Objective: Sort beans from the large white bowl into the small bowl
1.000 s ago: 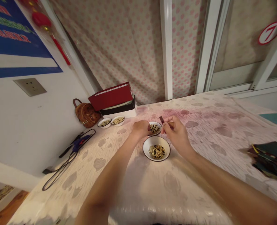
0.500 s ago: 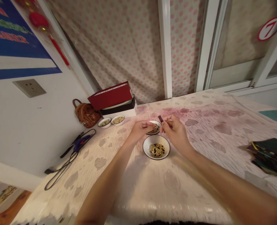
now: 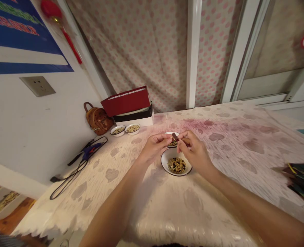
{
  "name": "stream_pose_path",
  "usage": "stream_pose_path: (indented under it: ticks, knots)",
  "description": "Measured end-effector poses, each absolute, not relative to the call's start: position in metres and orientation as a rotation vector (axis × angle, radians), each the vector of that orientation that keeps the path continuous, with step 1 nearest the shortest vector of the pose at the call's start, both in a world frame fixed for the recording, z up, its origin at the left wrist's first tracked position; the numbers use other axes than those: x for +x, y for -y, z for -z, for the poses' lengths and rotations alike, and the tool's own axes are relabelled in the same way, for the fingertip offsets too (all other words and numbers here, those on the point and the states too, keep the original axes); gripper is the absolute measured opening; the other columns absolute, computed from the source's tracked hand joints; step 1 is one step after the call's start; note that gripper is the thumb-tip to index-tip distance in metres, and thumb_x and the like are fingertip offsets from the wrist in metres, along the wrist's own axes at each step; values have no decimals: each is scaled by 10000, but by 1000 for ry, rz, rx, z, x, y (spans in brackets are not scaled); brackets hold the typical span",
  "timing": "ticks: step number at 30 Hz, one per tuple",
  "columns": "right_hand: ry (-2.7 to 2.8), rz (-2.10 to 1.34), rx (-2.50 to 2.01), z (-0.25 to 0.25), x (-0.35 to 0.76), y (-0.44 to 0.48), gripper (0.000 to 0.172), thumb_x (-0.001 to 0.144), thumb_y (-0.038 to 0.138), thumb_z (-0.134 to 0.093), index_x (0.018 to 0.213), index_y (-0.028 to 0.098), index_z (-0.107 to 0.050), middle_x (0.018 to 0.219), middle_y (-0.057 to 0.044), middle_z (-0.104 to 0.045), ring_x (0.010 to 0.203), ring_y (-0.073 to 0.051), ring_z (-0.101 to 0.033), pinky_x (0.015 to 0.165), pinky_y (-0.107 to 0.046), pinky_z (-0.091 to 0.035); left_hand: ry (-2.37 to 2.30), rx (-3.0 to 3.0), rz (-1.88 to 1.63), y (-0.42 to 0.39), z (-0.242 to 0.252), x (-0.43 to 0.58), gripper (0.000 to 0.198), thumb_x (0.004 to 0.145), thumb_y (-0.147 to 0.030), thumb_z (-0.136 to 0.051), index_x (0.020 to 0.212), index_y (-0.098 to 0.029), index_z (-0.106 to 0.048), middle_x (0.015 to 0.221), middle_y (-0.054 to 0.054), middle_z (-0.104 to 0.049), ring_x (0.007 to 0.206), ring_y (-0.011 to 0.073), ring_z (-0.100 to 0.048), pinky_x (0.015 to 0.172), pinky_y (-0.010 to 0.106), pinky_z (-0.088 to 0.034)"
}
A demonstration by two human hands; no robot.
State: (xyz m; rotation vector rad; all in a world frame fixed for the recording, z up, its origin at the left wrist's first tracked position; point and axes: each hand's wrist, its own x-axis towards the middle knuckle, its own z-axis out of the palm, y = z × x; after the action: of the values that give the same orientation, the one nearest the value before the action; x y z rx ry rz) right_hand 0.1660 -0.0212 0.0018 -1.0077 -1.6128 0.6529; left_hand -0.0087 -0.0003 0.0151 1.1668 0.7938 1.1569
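Note:
My right hand (image 3: pixel 194 149) is closed on a small flat dark brown strip (image 3: pixel 175 136), which sticks up past the fingertips. My left hand (image 3: pixel 152 148) is pinched, its fingertips right at the strip's left side; whatever it holds is too small to make out. Both hands are over a white dark-rimmed bowl (image 3: pixel 170 133) of black and yellowish beads, partly hidden by the fingers. Nearer to me stands a larger white bowl (image 3: pixel 164 161) with a dark rim. Black and gold-coloured beads (image 3: pixel 176 165) lie in its bottom.
Two small bowls, a left one (image 3: pixel 117 134) and a right one (image 3: pixel 132 132), stand before a red box (image 3: pixel 126 101) on a black-and-white box. A brown mini backpack (image 3: pixel 99 120) leans by the wall. A corded blue tool (image 3: pixel 90 151) lies left, dark cloth (image 3: pixel 303 178) right.
My hands have come together, the left fingertips now meeting the brown strip. The strip has shifted slightly down and left. The view has turned a little to the left.

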Motion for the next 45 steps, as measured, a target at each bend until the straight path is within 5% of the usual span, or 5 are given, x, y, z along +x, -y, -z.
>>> stream_pose_path:
  ticks: [34, 42, 45]
  knots:
    - [1681, -606, -1018, -2, 164, 23, 60, 924, 313, -509, 929, 259, -484, 583, 72, -652, 483, -141, -560, 517, -270, -346, -799, 1119, -1199, 2, -9, -3, 392, 626, -427, -948, 846, -136, -804, 873, 56, -753, 809, 139, -651, 825, 291, -478]
    - [1490, -527, -1023, -2, 175, 13, 103, 930, 341, -534, 978, 254, -505, 629, 41, -675, 590, -174, -646, 592, -289, -449, -1085, 1940, -839, 11, -9, -6, 89, 775, -241, -762, 813, -166, -794, 841, 45, -764, 807, 175, -644, 801, 295, -466]
    - [1449, -539, -1023, -2, 178, 8, 83, 926, 322, -531, 968, 256, -503, 614, 47, -658, 568, -170, -625, 606, -303, -460, -1195, 2170, -724, 15, -9, -5, 140, 761, -276, -801, 870, -189, -809, 872, 45, -772, 842, 199, -659, 795, 299, -466]
